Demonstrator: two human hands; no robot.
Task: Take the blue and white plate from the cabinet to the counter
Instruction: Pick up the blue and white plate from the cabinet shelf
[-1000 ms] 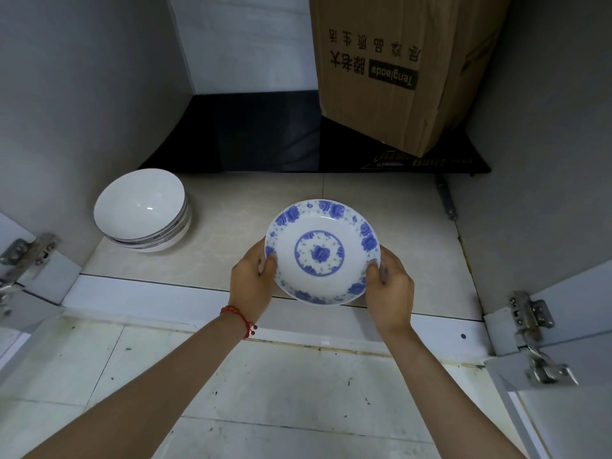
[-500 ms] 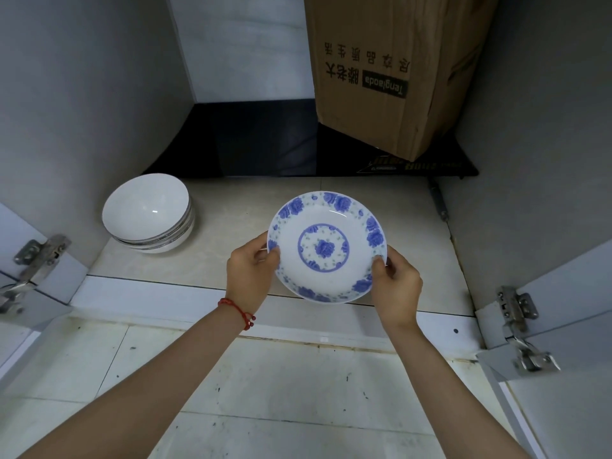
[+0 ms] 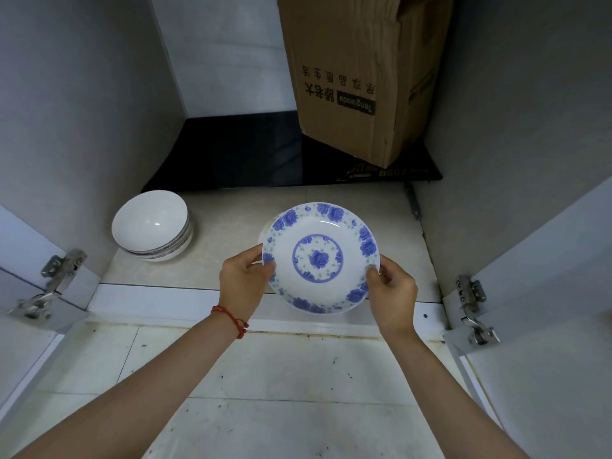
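The blue and white plate (image 3: 320, 258) is in the air at the mouth of the low cabinet (image 3: 82, 111), over its front edge, tilted so its patterned face looks up toward the camera. Both hands pinch it at opposite sides of the rim: the left hand (image 3: 243, 281) has its thumb on the upper face and its fingers curled underneath, and the right hand (image 3: 392, 293) grips the same way on the far side. Holding it at two opposite points likely keeps a smooth glazed dish from slipping or tipping as it comes out. A pale rim shows just behind the plate's upper left edge; it may be another dish beneath, but that is hard to tell.

A stack of white bowls (image 3: 152, 225) sits on the cabinet floor well to the left, apart from the plate, and a cardboard box (image 3: 361, 77) stands at the back right on a dark mat (image 3: 231, 157). Both doors are swung wide, hinges (image 3: 470, 309) exposed, which leaves a clear path outward.

The plate seems already lifted free, so what remains is carrying it up to the table, which is not in view. The open door edges on either side are what to avoid knocking.
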